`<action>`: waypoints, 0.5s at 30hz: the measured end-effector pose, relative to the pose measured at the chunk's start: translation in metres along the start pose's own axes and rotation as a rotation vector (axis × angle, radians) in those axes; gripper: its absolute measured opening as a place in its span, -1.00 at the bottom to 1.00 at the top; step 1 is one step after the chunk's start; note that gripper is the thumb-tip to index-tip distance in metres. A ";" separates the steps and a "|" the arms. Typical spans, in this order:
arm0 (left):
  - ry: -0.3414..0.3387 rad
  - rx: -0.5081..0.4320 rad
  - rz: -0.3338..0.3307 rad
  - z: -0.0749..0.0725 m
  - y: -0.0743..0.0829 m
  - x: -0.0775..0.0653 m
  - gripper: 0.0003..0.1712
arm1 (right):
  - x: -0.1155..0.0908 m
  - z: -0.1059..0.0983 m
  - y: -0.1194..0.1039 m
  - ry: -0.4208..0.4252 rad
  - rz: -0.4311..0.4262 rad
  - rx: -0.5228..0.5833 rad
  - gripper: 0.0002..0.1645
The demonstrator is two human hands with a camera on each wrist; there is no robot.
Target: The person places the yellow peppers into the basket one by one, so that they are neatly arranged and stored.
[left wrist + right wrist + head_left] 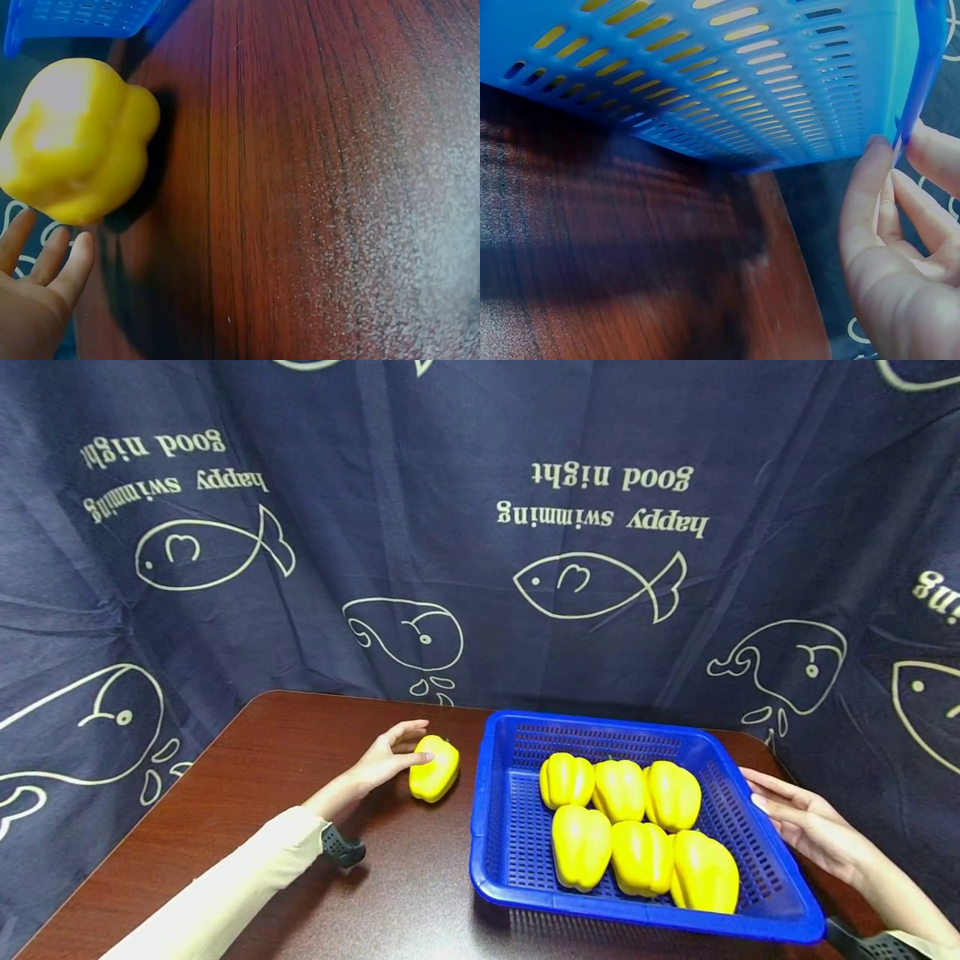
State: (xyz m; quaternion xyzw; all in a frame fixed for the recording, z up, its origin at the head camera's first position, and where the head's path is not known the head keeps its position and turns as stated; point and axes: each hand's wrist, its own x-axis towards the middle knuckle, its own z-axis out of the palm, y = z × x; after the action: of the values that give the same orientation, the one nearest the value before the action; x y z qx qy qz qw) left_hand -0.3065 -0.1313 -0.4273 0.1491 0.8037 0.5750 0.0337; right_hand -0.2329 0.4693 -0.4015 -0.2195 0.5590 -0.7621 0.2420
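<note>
A yellow bell pepper (437, 772) stands on the table left of the blue basket (486, 827). My left hand (386, 766) is right at this pepper, its thumb overlapping the near side in the head view. In the left wrist view, fairly straight, spread fingers (73, 270) show with their tips beside the yellow pepper (79, 142). Over at the basket's right side, my right hand (813, 827) pinches the rim between thumb and fingers, as the right wrist view shows at the blue rim (924, 71). Several more yellow bell peppers (643, 858) lie inside the basket in two rows.
The brown wooden table (300, 752) has a rounded back left corner. Behind it and along the sides hangs a dark blue curtain (465, 460) printed with fish and whales. Dark bands (343, 847) sit on the wrists.
</note>
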 end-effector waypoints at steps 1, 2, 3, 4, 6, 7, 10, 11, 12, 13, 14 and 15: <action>0.001 -0.003 0.002 0.001 0.000 0.000 -0.29 | 0.000 0.000 0.000 0.001 0.001 0.001 -0.34; 0.000 0.000 0.007 0.001 0.000 0.000 -0.30 | 0.000 0.000 0.001 0.001 0.003 0.005 -0.34; -0.001 0.002 0.008 0.002 0.000 0.000 -0.30 | 0.000 0.000 0.001 -0.001 0.004 0.007 -0.34; 0.000 0.004 0.004 0.003 -0.001 0.000 -0.31 | 0.000 0.000 0.001 -0.002 0.006 0.012 -0.34; -0.004 0.017 0.006 0.004 -0.001 0.000 -0.32 | 0.000 0.000 0.002 -0.002 0.007 0.010 -0.34; -0.008 0.021 0.009 0.005 -0.002 0.000 -0.32 | 0.000 0.000 0.002 0.001 0.006 0.007 -0.34; -0.016 0.019 0.012 0.006 -0.003 -0.001 -0.32 | 0.001 0.000 0.002 0.012 0.001 -0.008 -0.35; -0.021 0.017 0.020 0.006 -0.003 -0.001 -0.31 | 0.001 0.000 0.001 0.014 -0.002 -0.013 -0.35; -0.020 0.014 0.021 0.007 -0.004 -0.001 -0.31 | 0.001 0.000 0.001 0.013 -0.005 -0.014 -0.35; -0.018 0.008 0.022 0.007 -0.004 -0.001 -0.31 | 0.001 0.000 0.001 0.010 -0.006 -0.010 -0.34; -0.013 0.006 0.021 0.008 -0.004 -0.001 -0.31 | 0.001 0.000 0.001 0.004 -0.008 -0.010 -0.34; -0.008 0.003 0.022 0.008 -0.003 -0.002 -0.31 | 0.001 0.000 0.001 -0.002 -0.012 -0.009 -0.34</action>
State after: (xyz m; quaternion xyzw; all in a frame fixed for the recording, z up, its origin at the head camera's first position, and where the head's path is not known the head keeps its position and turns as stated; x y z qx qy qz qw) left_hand -0.3037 -0.1252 -0.4335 0.1601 0.8027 0.5737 0.0305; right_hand -0.2342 0.4685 -0.4024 -0.2246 0.5608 -0.7609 0.2368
